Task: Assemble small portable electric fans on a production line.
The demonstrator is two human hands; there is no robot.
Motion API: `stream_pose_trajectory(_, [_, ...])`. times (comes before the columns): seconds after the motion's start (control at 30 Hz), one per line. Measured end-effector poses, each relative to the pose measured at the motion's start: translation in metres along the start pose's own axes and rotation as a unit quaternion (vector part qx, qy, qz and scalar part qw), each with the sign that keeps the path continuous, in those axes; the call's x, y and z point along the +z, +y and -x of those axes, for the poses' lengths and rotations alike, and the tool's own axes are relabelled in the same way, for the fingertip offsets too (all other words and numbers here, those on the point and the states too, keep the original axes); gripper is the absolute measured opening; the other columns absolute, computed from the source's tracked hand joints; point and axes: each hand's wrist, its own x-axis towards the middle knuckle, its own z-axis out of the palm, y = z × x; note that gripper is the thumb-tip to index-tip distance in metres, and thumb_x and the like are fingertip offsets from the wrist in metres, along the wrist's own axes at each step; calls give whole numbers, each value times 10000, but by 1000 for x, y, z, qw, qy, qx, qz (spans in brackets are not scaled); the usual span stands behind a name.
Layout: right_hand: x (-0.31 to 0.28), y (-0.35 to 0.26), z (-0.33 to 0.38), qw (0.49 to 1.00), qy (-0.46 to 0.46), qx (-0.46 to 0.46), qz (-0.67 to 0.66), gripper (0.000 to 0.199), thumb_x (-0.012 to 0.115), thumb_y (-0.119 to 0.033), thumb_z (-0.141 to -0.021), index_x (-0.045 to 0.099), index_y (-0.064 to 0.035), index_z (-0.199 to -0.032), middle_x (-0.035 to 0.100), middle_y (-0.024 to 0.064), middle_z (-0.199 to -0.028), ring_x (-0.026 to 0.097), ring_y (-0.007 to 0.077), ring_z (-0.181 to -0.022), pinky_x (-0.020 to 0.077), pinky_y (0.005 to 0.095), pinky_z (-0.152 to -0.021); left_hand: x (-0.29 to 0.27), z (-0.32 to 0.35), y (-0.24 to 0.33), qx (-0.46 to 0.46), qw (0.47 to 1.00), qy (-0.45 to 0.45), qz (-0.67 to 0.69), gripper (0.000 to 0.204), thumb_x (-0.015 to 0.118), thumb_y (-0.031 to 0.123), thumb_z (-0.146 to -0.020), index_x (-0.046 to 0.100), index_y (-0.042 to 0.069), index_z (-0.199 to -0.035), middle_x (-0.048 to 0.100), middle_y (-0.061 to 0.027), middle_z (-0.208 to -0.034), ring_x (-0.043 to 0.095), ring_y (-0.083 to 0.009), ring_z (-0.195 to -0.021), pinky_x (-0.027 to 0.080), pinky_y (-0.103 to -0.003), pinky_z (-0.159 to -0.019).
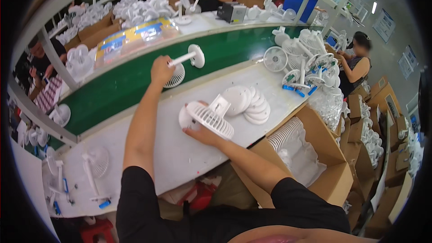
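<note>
The left hand (162,69) is closed around the neck of a white plastic fan with a slatted round cage and disc base (176,76), held over the long green conveyor belt (112,102); whether the fan touches the belt I cannot tell. The right hand (202,131) is spread wide, gripping a second white plastic fan with a ribbed round cage (211,119) above the white flat-topped worktable (173,162). Just beyond that cage, to the right, smooth white plastic discs (256,110) lie overlapping, leaving little room on that side. Farther right, a heap of white fans with blue cylindrical parts (299,56) crowds the table's far corner.

The worktable's far edge runs alongside the belt, beneath the left forearm. At its near edge, right of the right forearm, sits an open brown cardboard box (335,186) with a row of thin white discs (286,133) inside. The widest open stretch of tabletop lies between the right hand and the white caged fans at the left end (96,162).
</note>
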Motion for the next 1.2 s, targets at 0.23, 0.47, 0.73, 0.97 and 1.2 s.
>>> stream_pose_trajectory(0.23, [10, 15, 8, 995, -30, 55, 81, 731, 663, -332, -848, 364, -175, -1496, 393, 173, -1485, 390, 335, -1353, 290, 416, -1122, -101, 90, 5, 177, 974, 141, -25, 172, 706, 70, -713, 656, 80, -877, 596, -74, -885, 545, -267, -850, 472, -354, -768])
stream_pose_trajectory(0.47, [6, -2, 28, 990, -71, 118, 7, 722, 655, -315, -862, 350, -163, -1498, 400, 172, -1477, 391, 334, -1354, 291, 400, -1123, -170, 200, 21, 175, 958, 226, -2, 186, 726, 37, -706, 670, 66, -881, 602, -38, -896, 528, -231, -838, 459, -323, -753])
stream_pose_trajectory(0.73, [4, -16, 39, 990, -60, 121, -30, 720, 644, -297, -874, 330, -143, -1503, 405, 172, -1469, 407, 328, -1342, 300, 395, -1118, -228, 294, 45, 144, 947, 285, 47, 205, 730, 28, -691, 668, 65, -883, 602, -18, -914, 516, -219, -840, 445, -327, -784])
stream_pose_trajectory(0.97, [3, -17, 34, 992, -43, 117, -20, 726, 642, -292, -880, 315, -145, -1511, 373, 172, -1501, 380, 334, -1369, 291, 399, -1130, -271, 318, 88, 200, 936, 259, -129, 220, 715, 24, -676, 650, 66, -882, 582, -28, -915, 506, -225, -832, 420, -326, -795])
stream_pose_trajectory(1.2, [18, 11, 39, 994, -42, 93, 23, 748, 630, -342, -887, 290, -146, -1524, 289, 161, -1559, 258, 326, -1443, 198, 418, -1180, -266, 344, 90, 75, 978, 189, 46, 212, 704, 14, -673, 622, 26, -869, 550, -68, -881, 504, -238, -786, 418, -309, -723])
